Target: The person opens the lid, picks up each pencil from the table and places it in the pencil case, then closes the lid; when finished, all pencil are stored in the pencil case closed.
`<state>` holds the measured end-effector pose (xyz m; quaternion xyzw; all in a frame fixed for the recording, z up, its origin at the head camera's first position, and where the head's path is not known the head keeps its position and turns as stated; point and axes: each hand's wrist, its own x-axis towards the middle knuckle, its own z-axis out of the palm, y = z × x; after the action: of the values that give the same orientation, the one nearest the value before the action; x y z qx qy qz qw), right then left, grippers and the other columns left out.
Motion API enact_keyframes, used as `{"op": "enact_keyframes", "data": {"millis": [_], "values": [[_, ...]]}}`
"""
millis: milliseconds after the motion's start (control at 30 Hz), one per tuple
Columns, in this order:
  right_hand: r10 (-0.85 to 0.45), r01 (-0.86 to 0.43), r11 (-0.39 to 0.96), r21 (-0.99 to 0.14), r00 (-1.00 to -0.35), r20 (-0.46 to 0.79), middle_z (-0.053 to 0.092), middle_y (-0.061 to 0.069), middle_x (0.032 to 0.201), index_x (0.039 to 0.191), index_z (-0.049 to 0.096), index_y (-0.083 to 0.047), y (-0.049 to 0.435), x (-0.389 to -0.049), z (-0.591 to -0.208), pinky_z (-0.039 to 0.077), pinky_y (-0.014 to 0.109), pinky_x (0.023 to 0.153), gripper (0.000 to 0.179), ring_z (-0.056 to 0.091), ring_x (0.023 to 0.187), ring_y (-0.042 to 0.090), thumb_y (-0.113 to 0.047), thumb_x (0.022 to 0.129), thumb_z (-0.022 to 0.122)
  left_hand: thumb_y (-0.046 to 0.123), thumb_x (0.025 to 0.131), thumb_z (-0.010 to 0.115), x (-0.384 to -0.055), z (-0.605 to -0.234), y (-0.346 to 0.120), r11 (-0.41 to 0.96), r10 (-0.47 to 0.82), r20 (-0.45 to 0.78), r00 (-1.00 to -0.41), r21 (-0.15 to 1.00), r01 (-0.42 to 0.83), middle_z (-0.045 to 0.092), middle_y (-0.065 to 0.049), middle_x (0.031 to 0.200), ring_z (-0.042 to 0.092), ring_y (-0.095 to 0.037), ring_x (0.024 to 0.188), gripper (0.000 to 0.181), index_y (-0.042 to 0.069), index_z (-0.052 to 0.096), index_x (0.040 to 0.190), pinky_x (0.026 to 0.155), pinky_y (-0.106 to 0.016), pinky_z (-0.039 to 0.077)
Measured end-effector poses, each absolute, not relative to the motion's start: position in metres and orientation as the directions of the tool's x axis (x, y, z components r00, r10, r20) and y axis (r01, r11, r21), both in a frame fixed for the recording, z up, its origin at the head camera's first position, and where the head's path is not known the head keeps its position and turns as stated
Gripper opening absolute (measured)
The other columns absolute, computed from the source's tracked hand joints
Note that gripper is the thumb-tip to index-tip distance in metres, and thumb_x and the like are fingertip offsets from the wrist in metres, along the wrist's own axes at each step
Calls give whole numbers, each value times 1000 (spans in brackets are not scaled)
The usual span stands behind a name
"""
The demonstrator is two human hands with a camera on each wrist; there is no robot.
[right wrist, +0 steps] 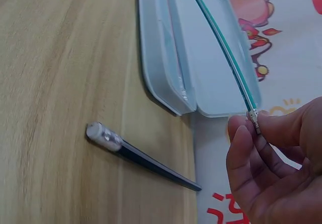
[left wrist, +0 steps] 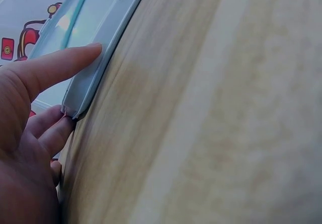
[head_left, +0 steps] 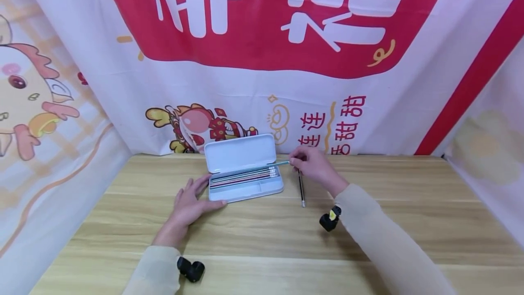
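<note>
A light blue pencil case (head_left: 239, 194) lies on the table with its lid (head_left: 240, 154) raised against the backdrop. Several pencils (head_left: 241, 178) lie side by side in its long compartment. My left hand (head_left: 191, 205) holds the case's left end, its thumb (left wrist: 83, 58) on the front rim and other fingers at the end corner. Between thumb and fingertips, my right hand (head_left: 313, 165) pinches a green pencil (right wrist: 229, 53) by its metal-banded end. The pencil's far part reaches over the case. Below the right hand lies a black pencil (head_left: 301, 190) with a white eraser.
The wooden table (head_left: 262, 236) meets a printed cloth backdrop (head_left: 254, 76) right behind the case. More patterned cloth hangs at the left (head_left: 32, 117) and right (head_left: 491, 163). A small divided section (head_left: 270, 186) sits at the case's front right.
</note>
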<state>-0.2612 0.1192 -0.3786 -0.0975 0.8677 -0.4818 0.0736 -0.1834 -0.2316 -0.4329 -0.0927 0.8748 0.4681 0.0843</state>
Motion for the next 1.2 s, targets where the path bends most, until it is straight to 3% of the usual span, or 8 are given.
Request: {"op": "enact_keyframes", "data": {"millis": [100,333,500,600,833,1200], "values": [[-244,-91,528,-844,-968,-49,74,24,112,118,72,-2,109,-264,-382,66,39,82,16,75,99,35,-12,108,63,45,80,94,-183,-432,-231,541,-84,-237,-968,805,-244,31,-4,178,-15,-40,169,111,29,32,170,132,-70,-15],[-236,-56,543,-838,-968,-89,73,19,110,119,72,-5,89,-268,-387,65,44,78,16,71,97,35,-14,107,65,45,80,94,-183,-432,-232,536,-88,-241,-967,806,-250,31,-4,178,-15,-40,169,110,29,32,170,132,-71,-15],[-226,-86,587,-805,-972,-62,73,11,110,116,76,-10,81,-271,-391,60,33,76,15,66,95,25,-17,106,67,44,80,94,-182,-433,-231,521,-92,-247,-965,814,-258,32,-4,178,-15,-39,169,110,30,33,170,132,-71,-15],[-227,-122,610,-783,-974,-25,74,8,110,113,78,-11,80,-274,-396,58,31,79,13,65,98,22,-16,105,70,43,80,95,-182,-433,-230,516,-92,-244,-965,818,-256,32,-4,178,-15,-39,169,110,30,33,170,132,-70,-15],[-256,-153,615,-773,-967,-13,76,7,113,113,81,-12,80,-279,-408,60,39,95,13,67,106,23,-15,101,74,42,79,95,-184,-431,-230,521,-90,-238,-967,816,-250,32,-6,178,-14,-38,169,110,29,34,170,133,-68,-16],[-268,-160,642,-750,-963,-24,72,7,113,108,82,-14,75,-281,-415,57,40,95,10,63,106,22,-16,102,74,43,81,94,-182,-430,-229,511,-103,-257,-961,815,-273,31,-4,178,-16,-39,169,108,30,34,170,131,-73,-15]]}}
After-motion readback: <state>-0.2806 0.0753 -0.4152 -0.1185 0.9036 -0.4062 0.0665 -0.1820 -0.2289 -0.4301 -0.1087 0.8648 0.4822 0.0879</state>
